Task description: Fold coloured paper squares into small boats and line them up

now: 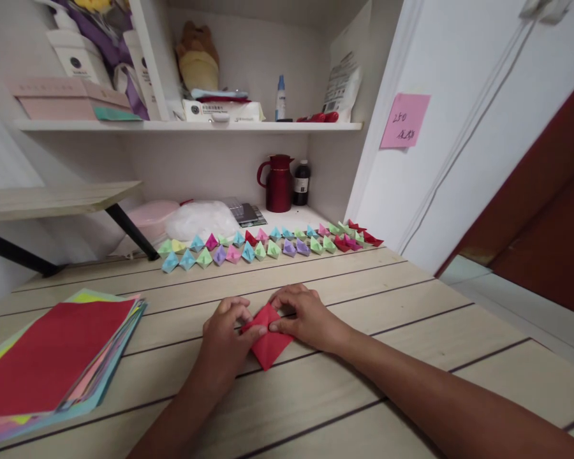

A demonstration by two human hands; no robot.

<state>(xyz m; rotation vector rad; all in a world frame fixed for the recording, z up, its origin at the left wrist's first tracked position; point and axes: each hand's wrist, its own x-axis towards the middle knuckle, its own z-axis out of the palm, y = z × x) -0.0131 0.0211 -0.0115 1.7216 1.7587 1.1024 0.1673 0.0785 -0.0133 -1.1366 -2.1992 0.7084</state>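
A small red piece of folded paper (268, 354), diamond-shaped with one corner toward me, lies at the middle of the wooden table. My left hand (227, 328) grips its left side, the thumb pressing on top near the centre. From the right, my right hand (306, 315) pinches it with the thumb on top and the fingers curled behind the far edge. Both thumb tips nearly meet at the paper's middle. Its underside and the parts beneath my fingers are hidden.
A stack of coloured paper (62, 350), red on top, lies at the left. Several folded paper boats (289, 247) stand in rows along the table's back. Behind them are a plastic bag (203, 220), a dark red jug (279, 185) and a dark bottle (301, 183). A black-legged riser (131, 229) stands back left.
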